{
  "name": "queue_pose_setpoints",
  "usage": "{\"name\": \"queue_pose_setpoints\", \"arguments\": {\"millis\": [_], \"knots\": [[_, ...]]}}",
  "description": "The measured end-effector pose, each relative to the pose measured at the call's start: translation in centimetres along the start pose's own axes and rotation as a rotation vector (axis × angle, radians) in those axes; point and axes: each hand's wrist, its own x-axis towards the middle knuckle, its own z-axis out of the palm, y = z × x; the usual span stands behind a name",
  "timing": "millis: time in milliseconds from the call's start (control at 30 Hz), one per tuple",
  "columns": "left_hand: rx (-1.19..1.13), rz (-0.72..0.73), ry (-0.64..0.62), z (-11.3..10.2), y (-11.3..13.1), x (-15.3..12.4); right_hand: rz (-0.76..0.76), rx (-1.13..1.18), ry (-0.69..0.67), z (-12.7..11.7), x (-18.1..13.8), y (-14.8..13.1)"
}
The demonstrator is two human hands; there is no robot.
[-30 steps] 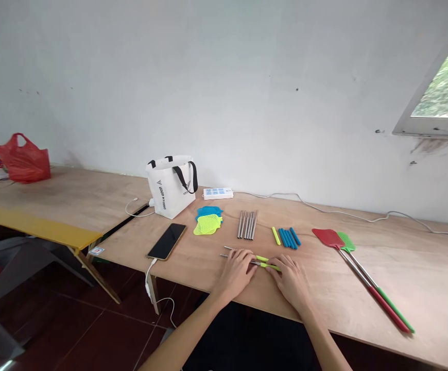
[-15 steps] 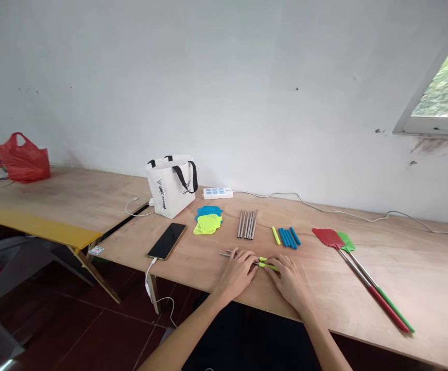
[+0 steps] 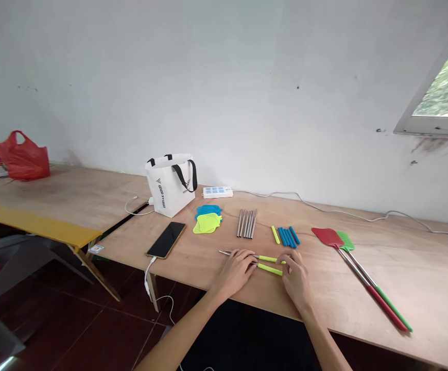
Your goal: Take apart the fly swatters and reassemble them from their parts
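Two thin metal rods with yellow handle grips (image 3: 269, 269) lie side by side near the table's front edge. My left hand (image 3: 238, 269) lies over the metal parts with its fingers curled down on them; the bare rod tips (image 3: 224, 252) stick out to its left. At the grips' right end, my right hand (image 3: 294, 271) is closed, thumb and fingers bent together at the end of the upper grip. Beyond are several loose metal tubes (image 3: 247, 224), a loose yellow grip (image 3: 275, 235) and several blue grips (image 3: 288, 237).
Yellow mesh swatter heads (image 3: 207, 223) overlap blue ones (image 3: 208, 209). A red fly swatter (image 3: 327, 237) and a green one (image 3: 346, 240) lie at the right. Left stand a phone (image 3: 166, 240) with cable and a white bag (image 3: 170, 185); a power strip (image 3: 217, 192) sits behind.
My right hand has shifted slightly right along the yellow grips and its fingers have curled in, so more of the grips shows. My left hand stays nearly in place.
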Motion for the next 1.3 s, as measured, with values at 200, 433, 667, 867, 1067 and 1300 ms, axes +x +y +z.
{"name": "queue_pose_setpoints", "arguments": {"millis": [200, 433, 667, 867, 1067, 1300], "knots": [[0.017, 0.007, 0.014, 0.0, 0.2, -0.1, -0.021, 0.09, 0.089, 0.0, -0.2, -0.1], [0.041, 0.027, 0.023, 0.6, -0.1, -0.2, 0.05, -0.008, 0.09, -0.4, -0.4, -0.1], [0.025, 0.029, -0.006, 0.5, 0.0, -0.1, 0.013, 0.04, 0.059, -0.3, -0.5, -0.1], [-0.079, -0.041, 0.065, 0.5, -0.5, 0.1, -0.034, 0.031, -0.041, -0.2, -0.3, -0.3], [-0.141, -0.167, 0.177, -2.6, -3.5, 0.7, 0.097, 0.004, -0.133, 0.1, -0.3, -0.5], [-0.021, -0.276, 0.336, -6.3, -9.0, 0.3, 0.316, 0.115, 0.331, -0.4, -0.6, -0.8]]}}
